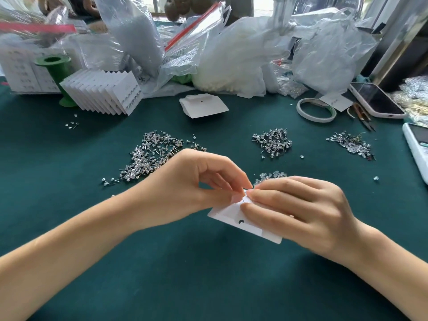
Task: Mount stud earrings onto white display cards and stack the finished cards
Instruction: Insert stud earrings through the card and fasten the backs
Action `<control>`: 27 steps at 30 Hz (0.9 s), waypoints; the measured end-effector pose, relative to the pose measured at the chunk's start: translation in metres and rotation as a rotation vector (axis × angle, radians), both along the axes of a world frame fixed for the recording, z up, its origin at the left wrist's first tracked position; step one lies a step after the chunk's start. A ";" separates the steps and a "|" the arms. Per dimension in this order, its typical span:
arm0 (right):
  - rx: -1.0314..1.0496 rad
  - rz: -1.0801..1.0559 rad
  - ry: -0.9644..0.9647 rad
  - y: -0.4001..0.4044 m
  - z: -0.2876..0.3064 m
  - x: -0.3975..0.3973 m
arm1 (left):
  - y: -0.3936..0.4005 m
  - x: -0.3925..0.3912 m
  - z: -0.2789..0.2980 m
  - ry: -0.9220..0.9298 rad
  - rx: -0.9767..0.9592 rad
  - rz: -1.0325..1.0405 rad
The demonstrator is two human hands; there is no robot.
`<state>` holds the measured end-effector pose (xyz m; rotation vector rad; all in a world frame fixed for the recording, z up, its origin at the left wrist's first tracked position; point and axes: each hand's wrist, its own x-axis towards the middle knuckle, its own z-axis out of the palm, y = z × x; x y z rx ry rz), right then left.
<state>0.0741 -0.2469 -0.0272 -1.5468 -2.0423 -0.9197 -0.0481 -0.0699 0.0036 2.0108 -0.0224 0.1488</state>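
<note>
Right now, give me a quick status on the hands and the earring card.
Left hand and right hand both pinching white card, working a stud at its top edge. Finished cards fanned far left. Loose stud pile just behind hands, not blocking.

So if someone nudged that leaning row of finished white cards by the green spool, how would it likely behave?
The finished cards stand on edge, fanned and leaning toward the green spool, so a push would probably topple or slide them apart. They look like thin card, likely light yet fairly stiff. The green cloth may grip their lower edges somewhat.
</note>
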 end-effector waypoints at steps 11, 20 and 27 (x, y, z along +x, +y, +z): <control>0.022 0.008 -0.012 0.001 -0.005 0.000 | 0.001 0.001 -0.002 -0.014 0.076 -0.027; 0.010 0.009 0.002 0.001 -0.004 -0.002 | 0.001 -0.001 -0.003 0.014 0.061 -0.010; -0.004 -0.008 0.017 0.000 -0.003 -0.003 | 0.001 -0.002 -0.001 0.043 -0.062 0.009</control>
